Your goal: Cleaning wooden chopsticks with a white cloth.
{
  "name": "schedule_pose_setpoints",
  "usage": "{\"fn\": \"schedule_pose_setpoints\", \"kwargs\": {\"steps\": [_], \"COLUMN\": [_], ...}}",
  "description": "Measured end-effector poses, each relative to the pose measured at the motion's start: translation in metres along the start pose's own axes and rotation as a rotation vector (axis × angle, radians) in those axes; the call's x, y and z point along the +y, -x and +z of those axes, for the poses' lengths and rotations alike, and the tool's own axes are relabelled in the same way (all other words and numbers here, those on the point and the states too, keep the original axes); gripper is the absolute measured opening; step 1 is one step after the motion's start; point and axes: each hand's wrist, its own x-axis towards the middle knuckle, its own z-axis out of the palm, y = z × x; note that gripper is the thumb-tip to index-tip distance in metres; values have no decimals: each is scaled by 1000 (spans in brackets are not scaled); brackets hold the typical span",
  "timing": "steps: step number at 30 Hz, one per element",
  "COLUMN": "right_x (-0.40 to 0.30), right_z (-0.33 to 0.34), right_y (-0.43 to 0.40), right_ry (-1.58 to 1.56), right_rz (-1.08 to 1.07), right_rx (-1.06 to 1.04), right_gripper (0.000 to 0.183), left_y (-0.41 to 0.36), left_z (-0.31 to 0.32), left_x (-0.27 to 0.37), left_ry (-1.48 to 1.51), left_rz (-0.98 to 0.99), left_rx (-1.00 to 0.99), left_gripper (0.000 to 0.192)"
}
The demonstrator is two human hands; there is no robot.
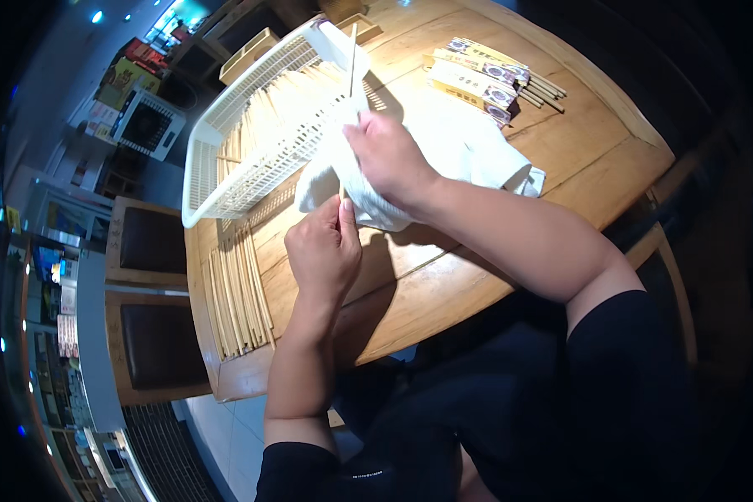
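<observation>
My left hand (326, 241) pinches the near end of a wooden chopstick (353, 63) between thumb and fingers. Higher up, my right hand (389, 154) grips a white cloth (458, 154) wrapped around the middle of that chopstick, whose far end sticks out above the fist. The rest of the cloth spreads over the table to the right. Just beyond my hands stands a white plastic basket (204, 204), holding many loose chopsticks (282, 94). Left of my left hand, a row of chopsticks (238, 295) lies side by side on the wood.
Paper-sleeved chopstick bundles (480, 75) lie at the far right of the wooden table (427, 276). A wooden box (248, 56) sits behind the basket. Two chairs with dark padded backs (157, 345) stand along the left edge.
</observation>
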Motion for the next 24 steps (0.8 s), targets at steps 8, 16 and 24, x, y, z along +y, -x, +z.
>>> {"fn": "schedule_pose_setpoints", "kwargs": {"steps": [8, 16, 24], "right_x": [-14, -30, -11], "right_z": [-53, -57, -31], "right_y": [-49, -44, -25], "right_ry": [-342, -239, -1], "right_rz": [-116, -218, -128], "right_rx": [361, 340, 323], "right_gripper": [31, 27, 26], "left_y": [10, 2, 6], "left_z": [11, 6, 18], "left_x": [3, -12, -12], "left_ry": [-31, 1205, 1152], "left_rz": [76, -557, -537], "left_rx": [-82, -534, -308], "left_gripper": [15, 18, 10]}}
